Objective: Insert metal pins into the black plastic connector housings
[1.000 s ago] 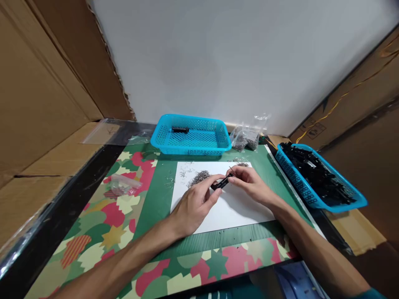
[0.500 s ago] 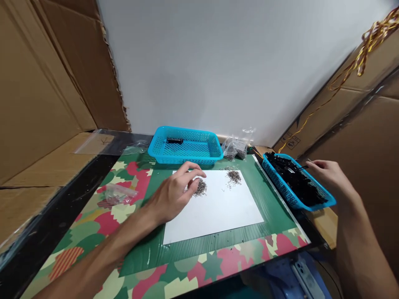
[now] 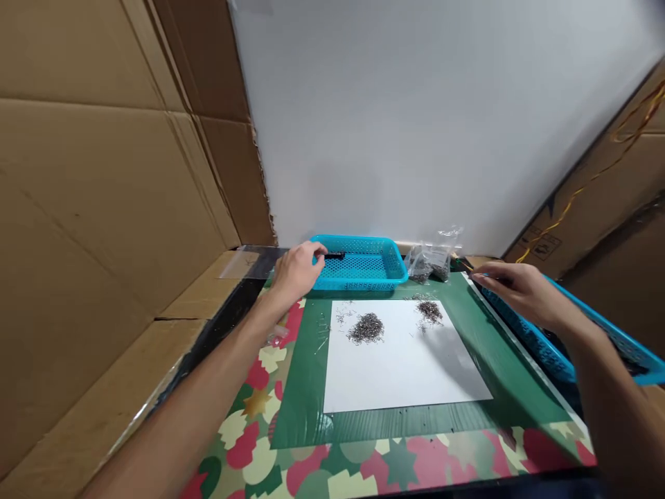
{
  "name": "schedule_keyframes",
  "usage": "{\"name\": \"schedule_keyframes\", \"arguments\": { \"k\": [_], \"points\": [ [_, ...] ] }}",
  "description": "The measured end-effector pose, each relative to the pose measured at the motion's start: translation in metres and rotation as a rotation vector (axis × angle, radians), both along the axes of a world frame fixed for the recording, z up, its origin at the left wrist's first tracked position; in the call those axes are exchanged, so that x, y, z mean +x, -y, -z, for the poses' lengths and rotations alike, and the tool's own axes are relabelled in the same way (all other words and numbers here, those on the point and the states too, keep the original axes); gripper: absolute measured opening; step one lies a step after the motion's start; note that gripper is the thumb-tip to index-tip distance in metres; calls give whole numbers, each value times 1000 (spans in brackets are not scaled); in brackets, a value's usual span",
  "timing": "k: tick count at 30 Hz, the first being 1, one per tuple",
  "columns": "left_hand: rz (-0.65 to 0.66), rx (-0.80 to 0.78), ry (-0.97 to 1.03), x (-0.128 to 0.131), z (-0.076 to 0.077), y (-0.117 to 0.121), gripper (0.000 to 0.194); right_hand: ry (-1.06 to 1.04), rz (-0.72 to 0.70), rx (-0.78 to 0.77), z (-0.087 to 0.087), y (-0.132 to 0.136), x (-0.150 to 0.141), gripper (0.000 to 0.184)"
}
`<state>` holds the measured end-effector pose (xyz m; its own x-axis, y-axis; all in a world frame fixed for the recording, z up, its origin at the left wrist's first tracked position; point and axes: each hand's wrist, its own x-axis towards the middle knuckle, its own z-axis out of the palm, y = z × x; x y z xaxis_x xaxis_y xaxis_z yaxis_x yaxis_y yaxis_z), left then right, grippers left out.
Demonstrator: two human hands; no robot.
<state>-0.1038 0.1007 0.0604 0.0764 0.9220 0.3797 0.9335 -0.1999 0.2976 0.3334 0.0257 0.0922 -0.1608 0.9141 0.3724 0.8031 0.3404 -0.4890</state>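
Observation:
My left hand (image 3: 300, 269) reaches over the left rim of the blue perforated basket (image 3: 371, 283). Its thumb and index finger curl together at the near end of a small black strip (image 3: 335, 255), and appear to pinch it. Raised over the right side of the green mat, my right hand (image 3: 514, 287) has thumb and fingers pressed together; whatever is between them is too small to make out. Below, a white sheet (image 3: 400, 378) carries two heaps of tiny metal pins, a larger heap (image 3: 368, 328) at left and a smaller heap (image 3: 429, 311) at right.
A second blue basket (image 3: 545, 350) stands at the right, partly behind my right forearm. Clear bags of small parts (image 3: 429, 263) lie by the back wall. Cardboard walls (image 3: 104, 194) flank the table. An empty-looking plastic bag (image 3: 249, 263) lies at back left.
My left hand has gone from the left pin heap to the back basket. My right hand has left the right basket and moved over the mat. The view has shifted left.

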Motion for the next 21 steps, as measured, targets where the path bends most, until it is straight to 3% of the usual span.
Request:
{"name": "schedule_keyframes", "arguments": {
  "k": [4, 10, 14, 21],
  "points": [
    [64, -101, -132, 12, -14, -55, 28, -10, -184, -120, 23, -17, -47, 52],
    [96, -249, -287, 34, 1, -115, 32, 165, -338, -192, 74, -22, -98, 42],
    [121, -297, -378, 38, 8, -128, 38, 247, -374, -204, 87, -18, -103, 36],
    [176, -307, -318, 42, 16, -126, 37, 124, -327, -254, 87, -13, -120, 24]
  ]
}}
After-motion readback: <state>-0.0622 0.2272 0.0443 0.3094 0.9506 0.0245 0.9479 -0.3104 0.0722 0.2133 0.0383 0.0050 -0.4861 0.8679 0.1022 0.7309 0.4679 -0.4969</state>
